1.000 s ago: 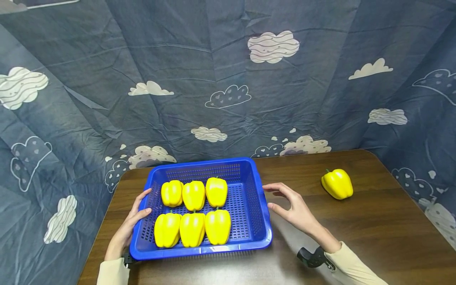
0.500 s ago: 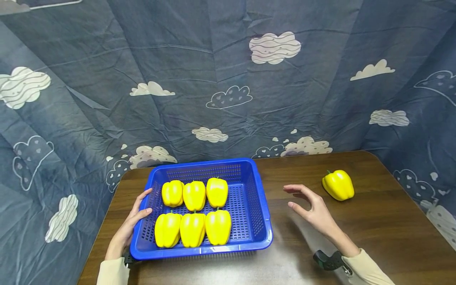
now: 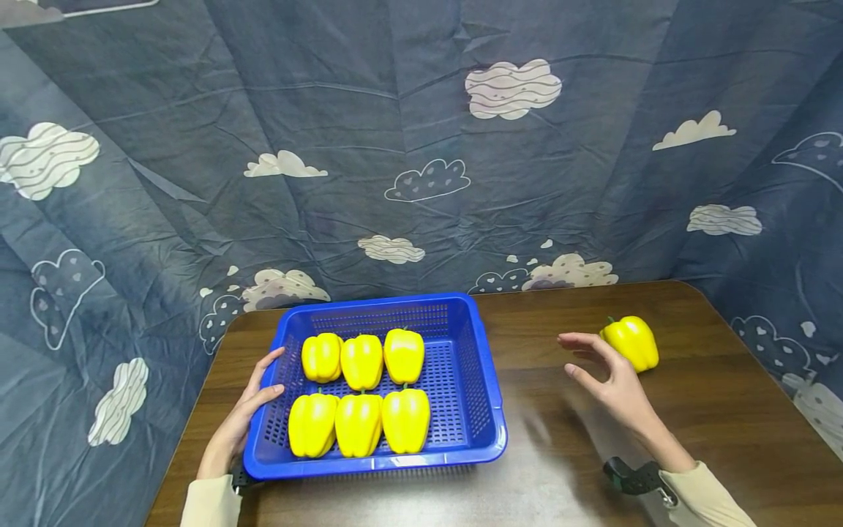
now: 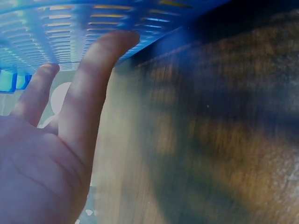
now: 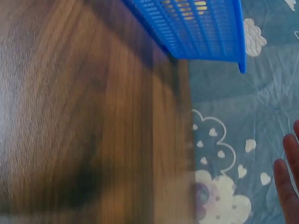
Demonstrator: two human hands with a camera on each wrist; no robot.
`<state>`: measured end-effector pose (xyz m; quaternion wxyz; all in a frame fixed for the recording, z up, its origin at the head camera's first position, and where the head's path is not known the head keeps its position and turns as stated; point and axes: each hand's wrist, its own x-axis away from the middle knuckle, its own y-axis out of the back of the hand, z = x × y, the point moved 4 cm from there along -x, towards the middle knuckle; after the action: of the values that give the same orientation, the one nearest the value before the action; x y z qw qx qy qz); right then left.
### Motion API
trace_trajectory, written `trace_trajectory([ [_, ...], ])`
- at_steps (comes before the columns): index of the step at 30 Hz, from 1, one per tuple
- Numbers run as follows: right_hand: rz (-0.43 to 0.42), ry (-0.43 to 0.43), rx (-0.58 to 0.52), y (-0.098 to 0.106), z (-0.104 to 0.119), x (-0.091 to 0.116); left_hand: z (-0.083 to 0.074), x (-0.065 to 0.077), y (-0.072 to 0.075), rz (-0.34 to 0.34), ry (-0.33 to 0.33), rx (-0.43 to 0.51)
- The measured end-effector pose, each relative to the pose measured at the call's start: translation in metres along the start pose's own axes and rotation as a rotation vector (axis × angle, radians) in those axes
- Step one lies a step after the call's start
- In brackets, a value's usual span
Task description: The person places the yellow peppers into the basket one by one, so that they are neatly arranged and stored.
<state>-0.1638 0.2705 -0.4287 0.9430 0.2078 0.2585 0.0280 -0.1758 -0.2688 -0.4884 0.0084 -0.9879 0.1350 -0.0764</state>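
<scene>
A blue basket (image 3: 457,461) with slotted walls holds several yellow bell peppers (image 3: 361,362) in two rows. At its left side my left hand (image 3: 240,421) grips the rim; in the left wrist view fingers of the left hand (image 4: 77,112) lie against the slotted wall. My right hand (image 3: 615,384) is over the table to the right of the basket, thumb and fingers apart, nothing between them. It overlaps the lower left edge of a lone yellow bell pepper (image 3: 635,342) on the table. Only fingertips (image 5: 284,177) of it show in the right wrist view.
The brown wooden table (image 3: 527,410) carries the basket and the lone pepper. A dark blue cloth (image 3: 421,132) with white cloud prints hangs behind the table and along both sides.
My right hand has left the basket's right side and moved right, up to the lone pepper. The left hand and the basket have stayed in place.
</scene>
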Motion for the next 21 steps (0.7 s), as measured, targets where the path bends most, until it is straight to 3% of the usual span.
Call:
trace_trajectory([
  [9,-0.044,-0.062,-0.007,0.017,-0.015,0.004,0.000,-0.002,-0.004,-0.023,-0.002,-0.003],
  [21,-0.121,-0.067,0.010,0.038,-0.022,0.008,0.000,-0.001,-0.005,-0.046,0.004,-0.012],
])
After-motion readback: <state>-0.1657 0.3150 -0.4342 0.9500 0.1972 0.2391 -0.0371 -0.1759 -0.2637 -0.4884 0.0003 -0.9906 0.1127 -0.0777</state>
